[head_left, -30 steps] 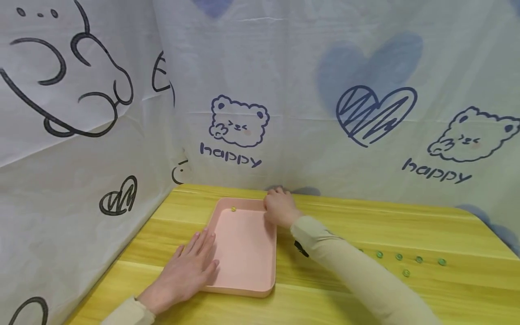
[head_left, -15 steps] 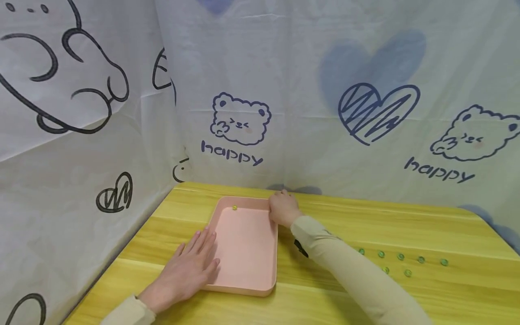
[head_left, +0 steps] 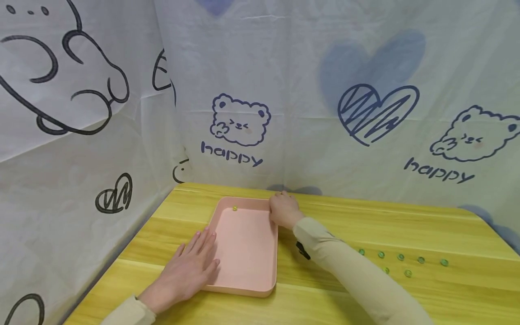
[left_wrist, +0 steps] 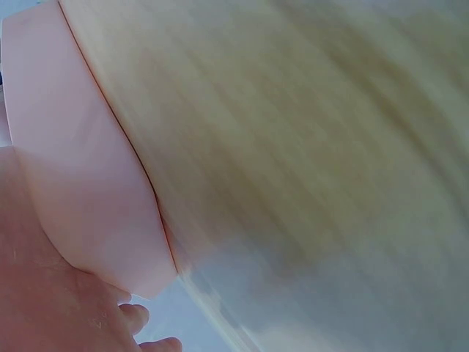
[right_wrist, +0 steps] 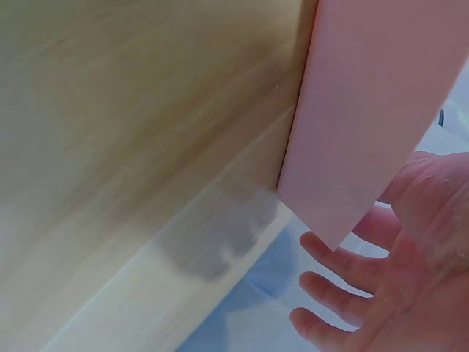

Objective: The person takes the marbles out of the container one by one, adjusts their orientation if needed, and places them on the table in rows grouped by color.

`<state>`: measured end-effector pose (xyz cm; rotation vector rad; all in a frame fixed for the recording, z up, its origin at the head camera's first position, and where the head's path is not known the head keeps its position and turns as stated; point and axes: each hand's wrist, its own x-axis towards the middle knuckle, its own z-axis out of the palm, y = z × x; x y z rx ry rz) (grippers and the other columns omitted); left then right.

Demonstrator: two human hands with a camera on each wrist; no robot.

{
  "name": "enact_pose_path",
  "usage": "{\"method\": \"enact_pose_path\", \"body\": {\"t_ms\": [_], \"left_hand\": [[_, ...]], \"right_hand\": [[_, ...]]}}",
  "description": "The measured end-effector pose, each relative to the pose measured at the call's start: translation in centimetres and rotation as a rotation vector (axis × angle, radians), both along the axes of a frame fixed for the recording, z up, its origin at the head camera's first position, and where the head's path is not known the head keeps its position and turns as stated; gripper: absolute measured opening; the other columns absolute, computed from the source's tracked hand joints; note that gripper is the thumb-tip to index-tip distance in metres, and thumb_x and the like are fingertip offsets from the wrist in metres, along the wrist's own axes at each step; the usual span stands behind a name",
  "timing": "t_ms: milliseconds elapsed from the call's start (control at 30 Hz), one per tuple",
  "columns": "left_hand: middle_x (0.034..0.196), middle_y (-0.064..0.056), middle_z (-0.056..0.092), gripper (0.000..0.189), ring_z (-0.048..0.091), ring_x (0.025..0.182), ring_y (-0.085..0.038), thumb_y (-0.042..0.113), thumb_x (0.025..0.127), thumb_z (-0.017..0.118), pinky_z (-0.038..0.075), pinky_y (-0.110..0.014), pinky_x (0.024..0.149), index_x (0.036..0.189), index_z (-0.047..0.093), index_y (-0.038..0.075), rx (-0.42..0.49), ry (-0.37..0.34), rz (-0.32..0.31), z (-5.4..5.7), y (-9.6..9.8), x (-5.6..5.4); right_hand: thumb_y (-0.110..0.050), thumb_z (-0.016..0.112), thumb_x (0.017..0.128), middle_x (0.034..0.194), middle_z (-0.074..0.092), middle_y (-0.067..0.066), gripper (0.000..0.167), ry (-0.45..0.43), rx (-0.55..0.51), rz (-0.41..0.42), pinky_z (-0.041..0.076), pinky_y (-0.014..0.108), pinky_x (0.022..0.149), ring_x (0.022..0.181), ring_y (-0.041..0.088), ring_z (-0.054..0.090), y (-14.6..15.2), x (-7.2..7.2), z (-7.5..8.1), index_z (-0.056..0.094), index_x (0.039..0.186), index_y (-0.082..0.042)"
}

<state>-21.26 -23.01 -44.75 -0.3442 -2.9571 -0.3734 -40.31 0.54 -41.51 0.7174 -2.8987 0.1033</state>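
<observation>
A shallow pink rectangular tray (head_left: 244,290) lies on the table in the head view, with one small yellow bead (head_left: 234,208) near its far left corner. My left hand (head_left: 184,271) rests on the tray's left edge, fingers straight and reaching over the rim. At the far right corner, my right hand (head_left: 285,210) holds the tray wall. The right wrist view shows the pink wall (right_wrist: 366,110) with several fingers of that right hand (right_wrist: 418,271) around its corner. Part of the left hand (left_wrist: 51,286) lies against the tray wall in the left wrist view.
Several green glass beads (head_left: 401,257) lie in two rows on the yellow wood-grain table (head_left: 325,298), right of the tray and partly behind the right sleeve (head_left: 345,257). A printed white cloth (head_left: 308,149) hangs behind the table and along its left side.
My right hand has shifted slightly rightward at the tray's corner between the first two frames, then stays put. The left hand and the tray stay nearly still, and the head view shifts a little.
</observation>
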Motion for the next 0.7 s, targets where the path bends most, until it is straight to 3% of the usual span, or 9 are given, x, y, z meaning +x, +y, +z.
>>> {"method": "enact_pose_path", "body": {"t_ms": [133, 300, 467, 700], "left_hand": [[0.163, -0.014, 0.015, 0.064, 0.015, 0.148, -0.035, 0.041, 0.104, 0.043, 0.018, -0.064, 0.112, 0.155, 0.027, 0.005, 0.002, 0.0, 0.003, 0.1, 0.1, 0.0], [0.163, -0.013, 0.015, 0.064, 0.015, 0.148, -0.035, 0.041, 0.104, 0.043, 0.017, -0.063, 0.112, 0.155, 0.027, 0.006, 0.001, 0.001, 0.006, 0.1, 0.0, -0.1], [0.163, -0.014, 0.015, 0.064, 0.015, 0.148, -0.035, 0.04, 0.104, 0.043, 0.017, -0.063, 0.112, 0.155, 0.028, 0.005, -0.003, -0.003, 0.007, 0.1, 0.1, 0.0], [0.163, -0.014, 0.015, 0.064, 0.015, 0.148, -0.036, 0.041, 0.104, 0.043, 0.017, -0.063, 0.112, 0.155, 0.027, 0.005, -0.005, 0.002, 0.007, 0.1, 0.1, 0.0]], "right_hand": [[-0.007, 0.067, 0.086, 0.084, 0.059, 0.001, 0.021, -0.012, -0.044, 0.021, 0.045, 0.045, 0.079, 0.091, 0.025, 0.049, 0.4, 0.6, 0.4, 0.064, 0.067, -0.015], [-0.007, 0.067, 0.086, 0.088, 0.06, 0.0, 0.014, -0.007, -0.083, 0.054, 0.044, 0.042, 0.078, 0.089, 0.024, 0.047, 0.9, 1.3, 0.9, 0.069, 0.074, -0.014], [-0.011, 0.069, 0.087, 0.096, 0.063, 0.003, 0.005, 0.026, -0.109, 0.082, 0.046, 0.044, 0.084, 0.093, 0.025, 0.051, 1.4, 2.1, 1.2, 0.074, 0.086, -0.011], [-0.008, 0.069, 0.083, 0.113, 0.066, 0.009, 0.011, 0.076, -0.174, 0.135, 0.047, 0.046, 0.093, 0.106, 0.032, 0.056, 2.5, 3.1, 1.9, 0.076, 0.091, -0.01]]}}
